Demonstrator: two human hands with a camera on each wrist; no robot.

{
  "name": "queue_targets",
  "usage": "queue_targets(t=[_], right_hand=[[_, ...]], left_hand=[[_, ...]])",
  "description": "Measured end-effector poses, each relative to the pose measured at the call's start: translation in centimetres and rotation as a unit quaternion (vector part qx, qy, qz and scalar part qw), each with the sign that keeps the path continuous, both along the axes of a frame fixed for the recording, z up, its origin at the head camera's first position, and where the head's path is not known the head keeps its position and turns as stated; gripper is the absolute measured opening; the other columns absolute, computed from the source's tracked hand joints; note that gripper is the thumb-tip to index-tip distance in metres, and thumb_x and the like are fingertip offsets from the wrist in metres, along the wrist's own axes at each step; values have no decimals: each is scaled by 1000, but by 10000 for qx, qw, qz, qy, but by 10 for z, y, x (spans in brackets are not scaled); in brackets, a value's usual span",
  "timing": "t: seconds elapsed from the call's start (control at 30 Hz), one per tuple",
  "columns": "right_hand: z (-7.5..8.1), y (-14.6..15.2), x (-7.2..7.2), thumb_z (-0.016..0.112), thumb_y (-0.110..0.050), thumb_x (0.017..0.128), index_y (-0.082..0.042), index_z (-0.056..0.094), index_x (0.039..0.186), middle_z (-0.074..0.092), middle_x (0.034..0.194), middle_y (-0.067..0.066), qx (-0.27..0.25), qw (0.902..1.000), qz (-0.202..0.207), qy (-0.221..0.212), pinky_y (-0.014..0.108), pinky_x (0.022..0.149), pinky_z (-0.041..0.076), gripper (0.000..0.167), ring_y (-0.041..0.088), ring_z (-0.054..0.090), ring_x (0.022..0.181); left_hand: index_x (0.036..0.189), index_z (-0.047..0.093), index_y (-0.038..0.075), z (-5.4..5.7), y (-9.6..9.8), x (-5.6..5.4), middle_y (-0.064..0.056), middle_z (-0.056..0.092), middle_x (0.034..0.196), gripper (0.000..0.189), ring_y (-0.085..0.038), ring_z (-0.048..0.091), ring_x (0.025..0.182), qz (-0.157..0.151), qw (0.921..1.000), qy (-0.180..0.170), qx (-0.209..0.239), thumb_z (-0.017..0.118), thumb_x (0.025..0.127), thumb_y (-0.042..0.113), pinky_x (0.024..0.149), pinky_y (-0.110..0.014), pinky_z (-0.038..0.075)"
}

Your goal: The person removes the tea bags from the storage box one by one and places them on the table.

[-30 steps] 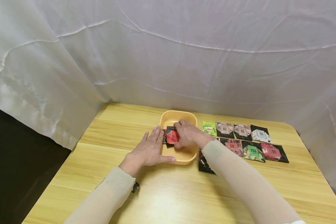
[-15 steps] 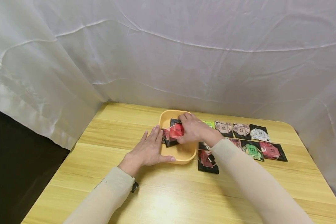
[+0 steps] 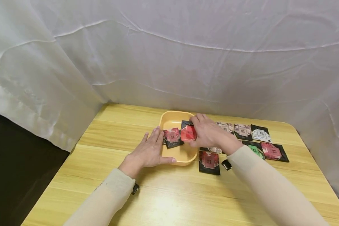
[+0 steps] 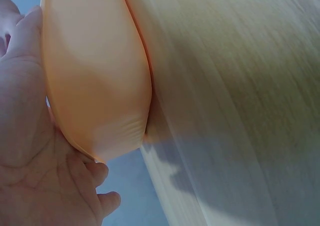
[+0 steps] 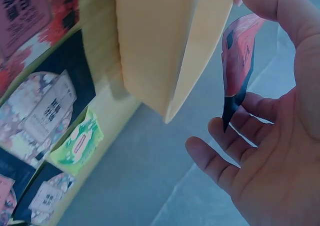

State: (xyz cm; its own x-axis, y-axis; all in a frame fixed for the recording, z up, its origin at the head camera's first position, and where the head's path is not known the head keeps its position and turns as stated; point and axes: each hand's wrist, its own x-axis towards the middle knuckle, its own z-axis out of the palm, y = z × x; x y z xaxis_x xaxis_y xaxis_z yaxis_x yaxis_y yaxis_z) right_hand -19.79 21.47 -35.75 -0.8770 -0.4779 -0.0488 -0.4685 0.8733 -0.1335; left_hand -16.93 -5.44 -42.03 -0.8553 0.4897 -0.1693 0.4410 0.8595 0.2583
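With thumb and fingers, my right hand (image 3: 210,134) pinches a red-and-black tea bag sachet (image 3: 188,133) over the right side of an orange plastic bin (image 3: 183,158). In the right wrist view the sachet (image 5: 241,56) hangs above the bin's rim, seen nearly edge-on. Another dark red sachet (image 3: 172,137) lies inside the bin, with a bit of one more showing under it at the left wall. My left hand (image 3: 148,153) rests along the bin's left rim, fingers straight, thumb stretched toward the near rim. The left wrist view shows that palm against the bin's outer wall (image 4: 100,76).
Right of the bin, several tea sachets lie in rows, including a dark red one (image 3: 209,163), a white one (image 3: 261,134) and a red one (image 3: 272,152). A small green sachet (image 5: 79,145) shows in the right wrist view. A grey curtain (image 3: 186,62) hangs behind the table.
My right hand has lifted the red-and-black sachet from the bin's middle and moved right with it, uncovering the dark red sachet beneath. The left hand stays on the rim.
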Motion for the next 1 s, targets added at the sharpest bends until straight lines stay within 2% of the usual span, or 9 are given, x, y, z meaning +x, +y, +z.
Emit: queue_targets(t=[0.1,0.23,0.43,0.63,0.73,1.0], right_hand=[[0,7,7,81,-52,76,4,43,152,49,149,24,85,9999,-30,56,56,114,47,101,40,50,134],[0,23,17,81,-50,74,3,48,146,55,137,20,101,9997,-77,184,51,102,52,96,33,55,119],[-2,56,37,83,-48,72,4,53,139,58,124,17,211,9988,-144,414,49,91,52,90,31,55,107],[-9,90,60,83,-46,74,5,53,138,60,121,18,290,9983,-203,470,52,94,53,88,32,57,108],[-14,104,71,84,-46,74,6,53,137,60,118,18,354,9981,-198,472,53,91,53,88,32,57,104],[-26,128,93,85,-52,75,8,53,140,61,128,26,578,9972,-295,360,63,100,53,95,44,60,118]], left_hand=[[169,12,1,0,0,1,-19,-5,177,134,-29,0,165,28,10000,-8,75,53,81,94,133,-52,5],[169,11,2,1,0,2,-18,-7,177,134,-29,-1,165,33,9999,-52,84,53,81,94,133,-52,5],[169,9,2,1,0,2,-17,-9,177,136,-29,-3,165,-9,10000,-68,27,51,80,96,133,-51,3],[169,10,1,2,-1,2,-18,-9,177,137,-29,-2,165,-23,10000,-25,13,50,79,97,133,-52,3],[169,9,1,2,-2,2,-17,-11,176,137,-29,-3,165,-29,10000,-38,9,48,79,97,133,-51,2],[169,8,1,3,-3,3,-18,-11,176,137,-29,-4,165,-15,9999,-112,47,49,79,97,133,-51,2]])
